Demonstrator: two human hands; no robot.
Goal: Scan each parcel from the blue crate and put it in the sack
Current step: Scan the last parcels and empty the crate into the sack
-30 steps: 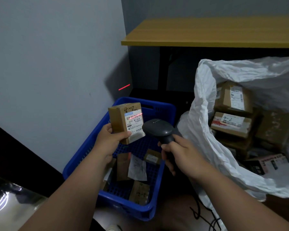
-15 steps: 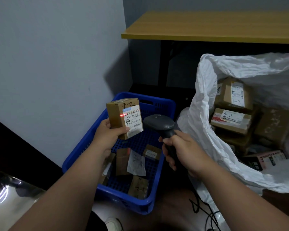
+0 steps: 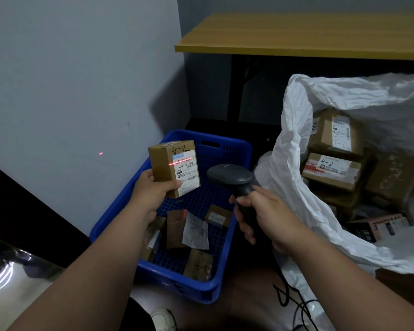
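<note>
My left hand grips a small brown parcel marked "4-2", held upright above the blue crate. Its white label faces right, and a red scan line crosses the label's upper barcode. My right hand grips the handle of a dark handheld scanner, whose head points left at the parcel from a short gap. Several small parcels lie on the crate's floor. The white sack stands open to the right with several boxes inside.
A grey wall rises on the left with a red laser dot on it. A yellow-topped table overhangs the back. The scanner's black cable trails across the floor at the bottom right. A shoe shows at the bottom edge.
The parcel has shifted slightly left and turned a little; the scan line now crosses the upper barcode. The red mark on the wall moved left and shrank to a dot.
</note>
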